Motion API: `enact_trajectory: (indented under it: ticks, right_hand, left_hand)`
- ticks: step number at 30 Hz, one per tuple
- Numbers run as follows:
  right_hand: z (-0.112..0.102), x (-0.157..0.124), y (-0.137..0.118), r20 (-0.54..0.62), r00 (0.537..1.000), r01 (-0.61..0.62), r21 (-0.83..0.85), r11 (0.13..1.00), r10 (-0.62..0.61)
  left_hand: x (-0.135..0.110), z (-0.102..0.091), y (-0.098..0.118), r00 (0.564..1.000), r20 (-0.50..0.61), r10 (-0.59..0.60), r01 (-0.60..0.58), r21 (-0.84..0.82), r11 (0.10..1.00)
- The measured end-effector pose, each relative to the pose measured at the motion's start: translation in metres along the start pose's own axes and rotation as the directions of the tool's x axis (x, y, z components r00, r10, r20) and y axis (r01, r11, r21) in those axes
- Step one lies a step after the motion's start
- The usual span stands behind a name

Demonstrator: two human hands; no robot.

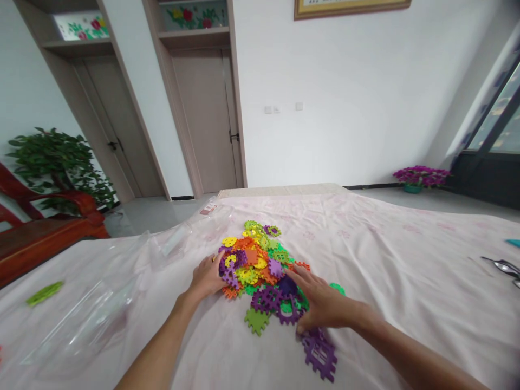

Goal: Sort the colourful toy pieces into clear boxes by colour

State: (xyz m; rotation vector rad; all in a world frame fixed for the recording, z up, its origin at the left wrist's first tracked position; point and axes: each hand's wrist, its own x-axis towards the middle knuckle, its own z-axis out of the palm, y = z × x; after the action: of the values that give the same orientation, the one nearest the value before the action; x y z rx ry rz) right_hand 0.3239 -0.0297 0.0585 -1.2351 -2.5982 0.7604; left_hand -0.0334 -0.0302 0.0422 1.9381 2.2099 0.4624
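A heap of flat plastic interlocking pieces in purple, green, yellow and orange lies on a pale pink tablecloth. My left hand rests against the heap's left edge, fingers curled onto the pieces. My right hand lies flat on the heap's right side with its fingers stretched out over purple and green pieces. A large purple piece lies just under my right wrist, and a green piece sits apart at the heap's near edge.
A clear plastic bag lies on the cloth to the left, with a loose green piece beyond it. Scissors lie at the right edge. A red wooden chair and a plant stand left.
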Motion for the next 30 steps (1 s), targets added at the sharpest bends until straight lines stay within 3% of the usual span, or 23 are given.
enact_trajectory:
  ticks: [4,9,13,16,18,20,22,25,27,29,30]
  right_hand:
    - [0.021,0.006,-0.021,-0.139,0.983,-0.134,-0.124,0.983,0.117]
    - [0.024,0.030,-0.041,-0.296,0.946,-0.195,-0.189,0.962,0.134]
    - [0.031,0.053,-0.032,-0.393,0.909,-0.157,-0.014,0.987,0.139]
    - [0.032,0.074,-0.026,-0.489,0.864,-0.025,0.200,0.979,0.122]
    - [0.027,0.088,-0.028,-0.525,0.843,0.056,0.304,0.951,0.119]
    - [0.016,0.098,-0.032,-0.510,0.854,0.104,0.360,0.927,0.102]
    - [0.002,0.103,-0.034,-0.481,0.876,0.177,0.372,0.911,0.026]
    - [-0.015,0.103,-0.024,-0.489,0.870,0.274,0.371,0.887,-0.065]
    - [-0.019,0.099,-0.006,-0.501,0.865,0.218,0.415,0.884,0.022]
    - [-0.020,0.092,0.016,-0.487,0.861,0.109,0.460,0.881,0.148]
    - [-0.019,0.088,0.028,-0.481,0.857,0.066,0.459,0.886,0.185]
  left_hand:
    - [-0.004,0.013,0.018,0.998,-0.015,0.061,-0.061,0.001,0.998]
    - [-0.009,0.031,0.046,0.984,-0.151,0.090,-0.121,-0.212,0.970]
    - [-0.011,0.040,0.070,0.961,-0.256,0.101,-0.206,-0.427,0.880]
    - [-0.005,0.041,0.085,0.947,-0.304,0.101,-0.268,-0.578,0.770]
    - [0.002,0.037,0.089,0.940,-0.331,0.086,-0.293,-0.650,0.701]
    - [0.011,0.031,0.088,0.937,-0.338,0.087,-0.309,-0.687,0.657]
    - [0.016,0.023,0.085,0.946,-0.301,0.118,-0.297,-0.669,0.681]
    - [0.009,0.007,0.087,0.958,-0.254,0.133,-0.239,-0.449,0.861]
    - [-0.009,-0.001,0.097,0.940,-0.303,0.154,-0.226,-0.218,0.950]
    - [-0.035,-0.002,0.112,0.911,-0.316,0.264,-0.305,-0.089,0.948]
    - [-0.049,0.000,0.121,0.887,-0.277,0.369,-0.400,-0.064,0.914]
